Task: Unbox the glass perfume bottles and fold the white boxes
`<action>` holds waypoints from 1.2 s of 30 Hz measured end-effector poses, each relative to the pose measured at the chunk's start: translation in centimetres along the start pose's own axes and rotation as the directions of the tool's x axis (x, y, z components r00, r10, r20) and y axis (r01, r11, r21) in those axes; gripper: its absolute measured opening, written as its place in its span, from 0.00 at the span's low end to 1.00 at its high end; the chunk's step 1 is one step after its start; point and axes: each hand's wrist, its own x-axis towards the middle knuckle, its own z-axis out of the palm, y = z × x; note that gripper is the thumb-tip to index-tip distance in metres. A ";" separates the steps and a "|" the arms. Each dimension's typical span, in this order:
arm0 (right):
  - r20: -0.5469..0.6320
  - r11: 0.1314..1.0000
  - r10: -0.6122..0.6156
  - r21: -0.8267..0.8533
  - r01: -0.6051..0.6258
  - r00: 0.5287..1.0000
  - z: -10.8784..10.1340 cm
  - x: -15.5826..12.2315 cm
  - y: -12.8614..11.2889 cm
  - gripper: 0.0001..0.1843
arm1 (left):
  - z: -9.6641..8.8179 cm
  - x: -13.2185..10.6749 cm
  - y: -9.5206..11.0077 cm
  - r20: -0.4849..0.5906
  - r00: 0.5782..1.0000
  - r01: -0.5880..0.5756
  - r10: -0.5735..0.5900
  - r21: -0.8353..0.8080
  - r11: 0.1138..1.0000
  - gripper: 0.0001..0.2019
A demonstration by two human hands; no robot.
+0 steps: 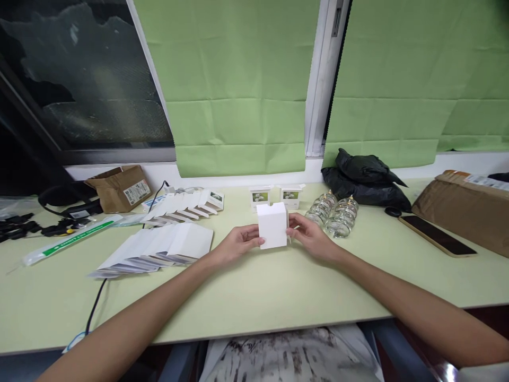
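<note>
A small white cardboard box (pixel 272 225) stands upright near the middle of the pale green table (pixel 254 297). My left hand (pixel 237 244) grips its left side, fingers curled round it. My right hand (pixel 310 237) holds its right side, fingers pinched at the edge. Just behind the box stand two finished white boxes with a flower picture (pixel 260 197) (pixel 290 195). To the right lie several small glass jars (pixel 334 215).
Flat white box blanks (pixel 159 248) fan out at the left, with more (pixel 185 208) behind them. A phone (pixel 436 235), a brown parcel (pixel 463 207) and a black bag (pixel 363 180) lie at the right. A torn cardboard box (pixel 119 187), headphones (pixel 66 201) and a cable (pixel 95 302) lie at the left.
</note>
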 end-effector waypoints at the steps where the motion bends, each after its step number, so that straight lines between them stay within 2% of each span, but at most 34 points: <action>1: 0.004 1.000 0.001 0.012 -0.001 1.000 0.0 0.0 -0.1 0.21 | 0.0 0.0 0.0 -0.004 1.000 0.001 -0.001 0.000 1.000 0.27; 7: 0.065 0.987 0.031 0.156 -0.040 0.997 -0.1 0.2 -0.4 0.17 | 0.1 -0.2 0.2 -0.005 1.000 0.021 -0.021 0.025 0.999 0.24; 12: 0.081 0.985 0.048 0.161 -0.061 0.996 0.0 0.2 -0.2 0.20 | 0.2 -0.1 0.0 -0.123 0.992 0.022 -0.007 0.121 0.992 0.22; 18: 0.067 0.999 -0.012 -0.041 0.015 0.998 0.0 -0.1 -0.7 0.20 | 0.3 -0.2 0.2 -0.206 0.973 -0.042 0.104 0.289 0.956 0.21; 23: 0.076 0.965 -0.111 -0.229 0.126 0.991 -0.1 -0.2 -0.7 0.19 | 0.2 -0.7 0.5 -0.183 0.963 -0.091 0.198 0.472 0.877 0.19; 27: 0.066 0.944 -0.140 -0.291 0.153 0.988 -0.3 -0.3 -0.5 0.19 | 0.0 -0.8 0.7 -0.145 0.954 -0.127 0.263 0.598 0.792 0.18; 32: 0.076 0.945 -0.112 -0.299 0.130 0.991 -0.4 -0.4 -0.7 0.20 | -0.2 -0.9 0.8 -0.094 0.957 -0.162 0.274 0.610 0.776 0.16; 36: 0.075 0.953 -0.097 -0.280 0.115 0.992 -0.4 -0.4 -0.8 0.20 | -0.2 -0.8 0.6 -0.123 0.959 -0.143 0.255 0.566 0.812 0.17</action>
